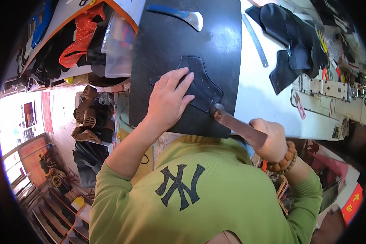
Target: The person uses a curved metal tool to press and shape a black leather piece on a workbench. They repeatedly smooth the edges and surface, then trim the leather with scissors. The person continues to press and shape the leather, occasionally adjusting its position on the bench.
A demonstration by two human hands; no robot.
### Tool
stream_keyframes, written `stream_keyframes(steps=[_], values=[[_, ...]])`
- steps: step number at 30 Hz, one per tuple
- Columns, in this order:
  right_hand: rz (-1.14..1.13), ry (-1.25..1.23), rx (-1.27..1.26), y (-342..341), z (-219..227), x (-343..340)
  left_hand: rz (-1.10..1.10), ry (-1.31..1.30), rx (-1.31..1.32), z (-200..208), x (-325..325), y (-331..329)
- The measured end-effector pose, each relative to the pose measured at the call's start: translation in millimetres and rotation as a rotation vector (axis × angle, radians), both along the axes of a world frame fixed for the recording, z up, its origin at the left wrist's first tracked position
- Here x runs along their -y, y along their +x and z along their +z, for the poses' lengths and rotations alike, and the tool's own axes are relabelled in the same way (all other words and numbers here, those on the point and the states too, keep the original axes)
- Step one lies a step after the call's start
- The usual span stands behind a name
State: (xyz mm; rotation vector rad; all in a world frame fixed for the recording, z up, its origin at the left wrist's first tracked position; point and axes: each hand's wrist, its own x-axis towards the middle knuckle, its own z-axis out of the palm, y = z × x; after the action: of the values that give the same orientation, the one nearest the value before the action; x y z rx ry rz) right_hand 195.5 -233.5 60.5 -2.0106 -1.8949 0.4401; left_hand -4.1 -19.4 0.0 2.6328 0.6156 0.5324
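While steadying the black leather piece beneath the loosely spread, empty left hand, presumably to stop any sliding on the smooth black board, grips a hammer-like tool in the closed right hand, with the round, dark end over the piece's near right corner, too close to tell touching from hovering. Shows flat on the board's near half, thin, curved in outline and dotted near the border, with a blue-handled knife, flared and shiny at the blade, lying well beyond, likely for working room.
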Motion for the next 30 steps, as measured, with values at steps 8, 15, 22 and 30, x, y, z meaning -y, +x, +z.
stream_keyframes(steps=[8, 15, 22, 30], values=[[-0.049, -0.058, -0.064, 4.8, 0.1, -2.8, -0.026, -0.027, -0.001, -2.9, 1.0, -1.2], [-0.141, 0.059, -0.219, 12.4, 8.6, -13.5, -0.017, -0.047, -0.012, -1.4, 0.2, -2.0], [-0.142, 0.272, -0.189, 16.4, 19.3, -28.5, 0.002, -0.057, 0.031, -4.4, -1.2, -2.3], [-0.082, 0.199, 0.014, 15.2, 22.9, -54.4, 0.000, -0.071, 0.059, -3.3, -2.6, -3.1]])
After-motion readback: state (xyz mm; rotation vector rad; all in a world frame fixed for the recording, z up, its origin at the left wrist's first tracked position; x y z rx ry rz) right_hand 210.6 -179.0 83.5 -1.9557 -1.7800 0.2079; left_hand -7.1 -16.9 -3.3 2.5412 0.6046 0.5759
